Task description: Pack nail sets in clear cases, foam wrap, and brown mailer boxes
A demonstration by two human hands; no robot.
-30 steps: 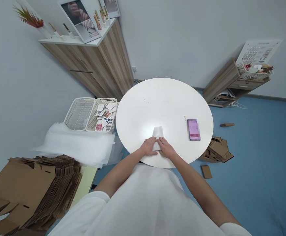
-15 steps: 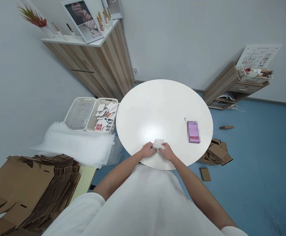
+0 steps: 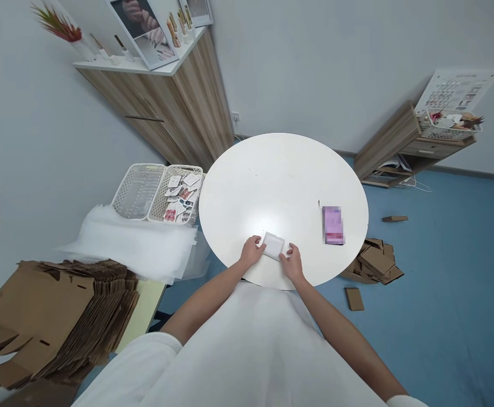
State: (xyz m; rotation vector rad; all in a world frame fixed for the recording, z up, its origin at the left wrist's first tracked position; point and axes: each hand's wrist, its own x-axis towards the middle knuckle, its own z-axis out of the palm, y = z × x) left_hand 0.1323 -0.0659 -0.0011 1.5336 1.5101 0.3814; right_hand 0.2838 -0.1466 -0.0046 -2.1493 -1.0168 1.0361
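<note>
Currently, stacked brown cardboard [image 3: 52, 305] is lying at far left, then white sheets [image 3: 137, 243] and white baskets [image 3: 157, 198]. Left hand [image 3: 251, 252] is touching packet's left edge with thumb, fingers curling; whether gripping, cannot tell. White packet [image 3: 273, 245] is sitting between hands, near edge of round table [image 3: 281, 175]. Right hand [image 3: 293, 263] is touching packet's lower right corner; grip likewise unclear. Pixelated purple item [image 3: 333, 225] is lying farther right.
</note>
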